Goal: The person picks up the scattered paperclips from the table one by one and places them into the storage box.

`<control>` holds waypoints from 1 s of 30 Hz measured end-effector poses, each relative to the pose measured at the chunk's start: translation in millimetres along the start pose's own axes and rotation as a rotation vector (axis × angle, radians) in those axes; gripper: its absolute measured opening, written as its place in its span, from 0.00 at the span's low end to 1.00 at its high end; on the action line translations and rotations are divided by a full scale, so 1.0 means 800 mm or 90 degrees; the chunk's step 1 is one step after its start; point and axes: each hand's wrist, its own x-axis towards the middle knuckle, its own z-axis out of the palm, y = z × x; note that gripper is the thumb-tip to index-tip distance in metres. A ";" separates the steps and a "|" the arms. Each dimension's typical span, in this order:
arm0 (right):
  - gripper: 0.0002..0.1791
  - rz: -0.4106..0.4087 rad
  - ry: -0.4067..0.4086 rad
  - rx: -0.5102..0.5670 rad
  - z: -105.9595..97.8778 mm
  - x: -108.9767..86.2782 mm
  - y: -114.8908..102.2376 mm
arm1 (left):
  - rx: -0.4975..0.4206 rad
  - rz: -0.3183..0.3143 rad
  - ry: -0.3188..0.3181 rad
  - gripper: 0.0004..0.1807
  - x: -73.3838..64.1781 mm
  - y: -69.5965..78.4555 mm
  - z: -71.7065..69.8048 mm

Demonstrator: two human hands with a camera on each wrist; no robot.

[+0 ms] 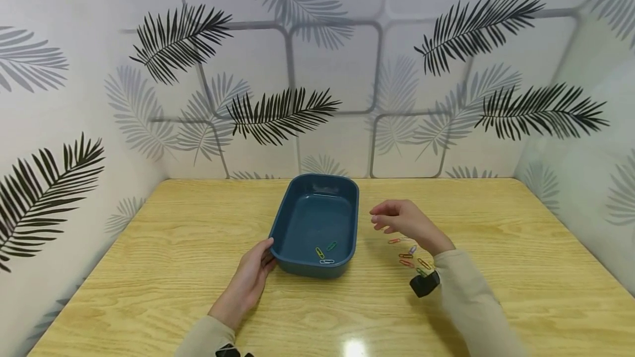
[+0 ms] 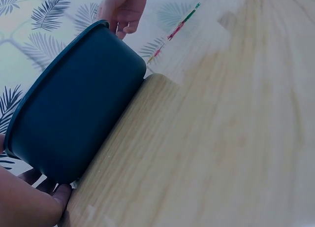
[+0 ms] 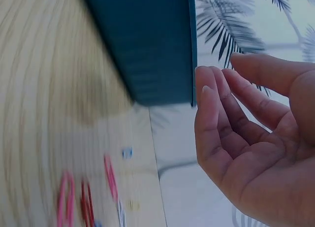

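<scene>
A deep blue rectangular tray sits on the wooden table, with a yellow paper clip, a green paper clip and a white paper clip near its front end. My left hand grips the tray's near left corner, thumb by the rim and fingers against the outer wall. To the right of the tray my right hand hovers above the table, fingers loosely bent. The right wrist view shows nothing between its thumb and fingers. Several coloured paper clips lie below that hand and wrist, partly hidden by the arm.
The light wooden table backs onto a wall patterned with palm leaves, and similar panels close off both sides. A black wrist camera on the right sleeve hangs close over the scattered clips.
</scene>
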 end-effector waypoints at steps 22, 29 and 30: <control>0.23 0.040 0.001 -0.100 -0.076 -0.074 0.047 | -0.003 -0.012 0.004 0.26 0.000 0.000 0.001; 0.23 0.044 0.028 -0.115 -0.086 -0.076 0.052 | -0.005 -0.007 -0.001 0.27 -0.001 0.001 0.001; 0.23 0.044 0.032 -0.115 -0.086 -0.075 0.053 | -0.006 -0.007 0.001 0.27 -0.001 0.001 0.001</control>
